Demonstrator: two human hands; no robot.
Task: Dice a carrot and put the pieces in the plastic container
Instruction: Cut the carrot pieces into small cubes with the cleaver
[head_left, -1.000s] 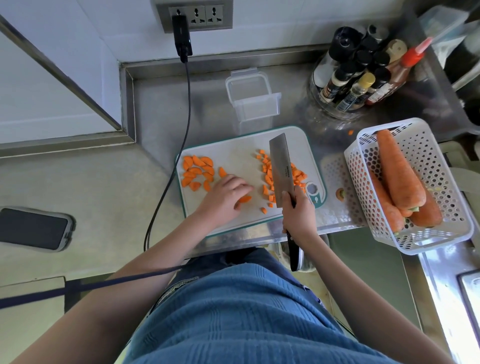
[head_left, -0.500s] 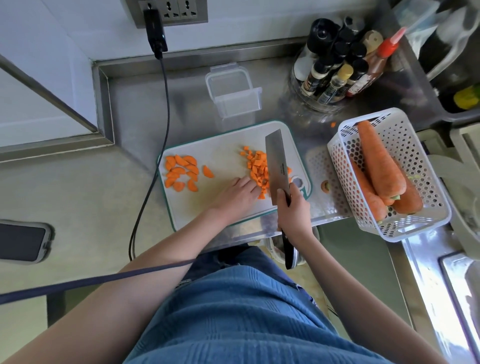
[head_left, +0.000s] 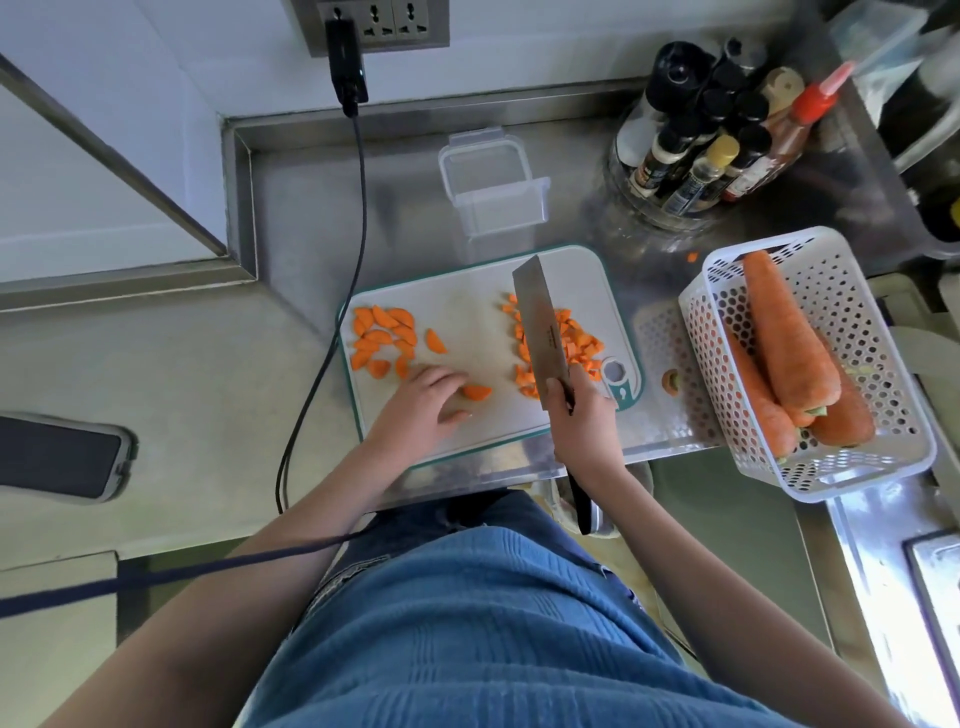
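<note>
The stainless steel counter (head_left: 311, 218) is carrying every item in the scene. The white perforated plastic basket (head_left: 878, 415), sitting at the right, is holding whole orange carrots (head_left: 784, 332). The white rectangular cutting board with a teal rim (head_left: 467, 322) is lying in the centre, and the clear rectangular plastic container (head_left: 493, 187) is standing open just beyond its far edge, not yet holding any pieces. The broad steel cleaver (head_left: 537, 332) is standing over the right part of the board, and the right hand (head_left: 584, 421) is wrapping its fingers round the handle close to the blade. The left hand (head_left: 423, 402) is resting on the near-left part of the board, fingers curled over a half-round carrot slice (head_left: 477, 392) and holding it down. A pile of half-round slices (head_left: 382, 338) is lying at the far-left of the board, still awaiting dicing. The small diced carrot pieces (head_left: 574, 345) are lying heaped around the blade at the right. The slices are probably stiff, light and slightly slippery when wet; each one is best pinned flat side down with fingertips tucked back from the edge. The dice are best gathered against the flat of the blade for transfer.
</note>
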